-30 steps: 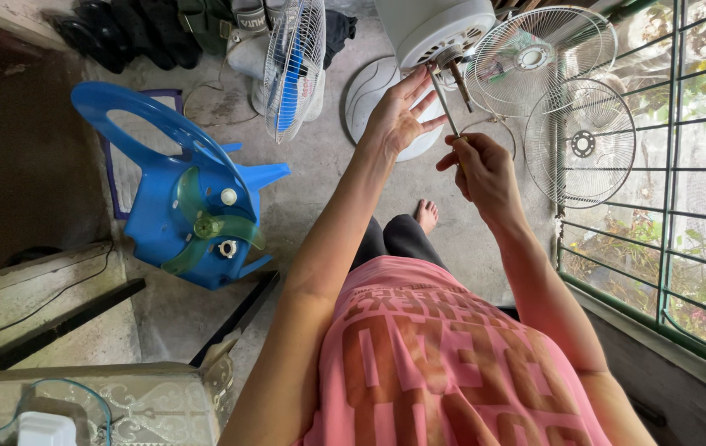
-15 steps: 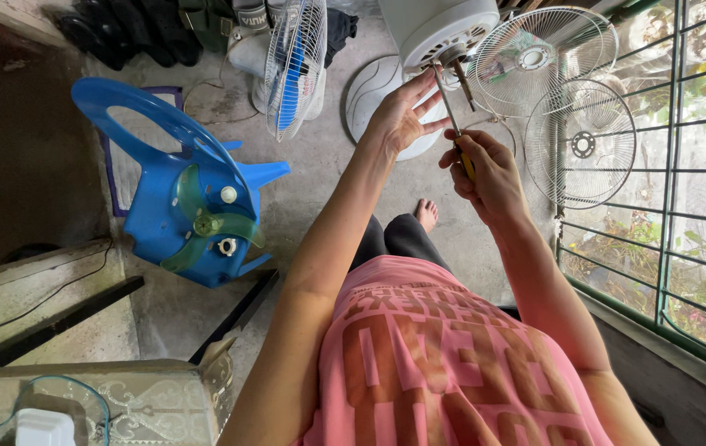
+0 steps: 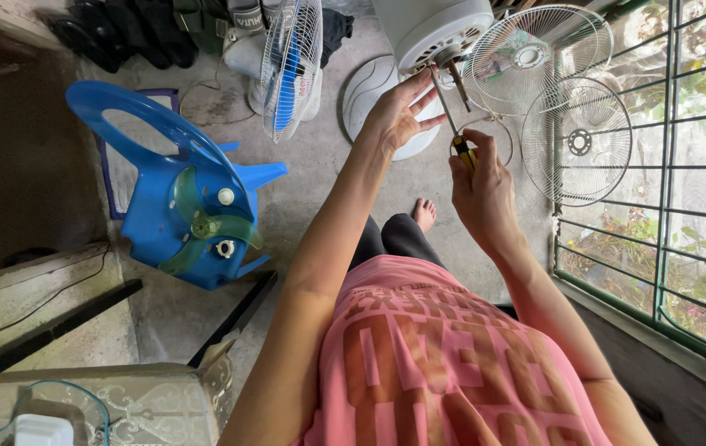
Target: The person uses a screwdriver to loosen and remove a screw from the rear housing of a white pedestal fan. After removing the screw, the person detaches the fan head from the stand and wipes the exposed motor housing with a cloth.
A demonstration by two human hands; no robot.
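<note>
My right hand (image 3: 483, 188) grips the yellow-and-black handle of a screwdriver (image 3: 454, 124); its thin shaft points up at the front of a white fan motor housing (image 3: 434, 31). My left hand (image 3: 396, 114) is beside the shaft, fingers spread, fingertips touching it near the motor's metal spindle (image 3: 457, 81). Both hands are held out over the concrete floor in front of me.
Two wire fan guards (image 3: 577, 140) lean by the window grille on the right. A round white fan base (image 3: 369, 91) lies on the floor. Left stands a blue plastic chair (image 3: 167, 194) holding a green fan blade (image 3: 204, 227) and white knobs. Another fan (image 3: 291, 62) stands behind.
My right hand with the screwdriver has shifted slightly down, and my left fingers have moved up the shaft toward the motor.
</note>
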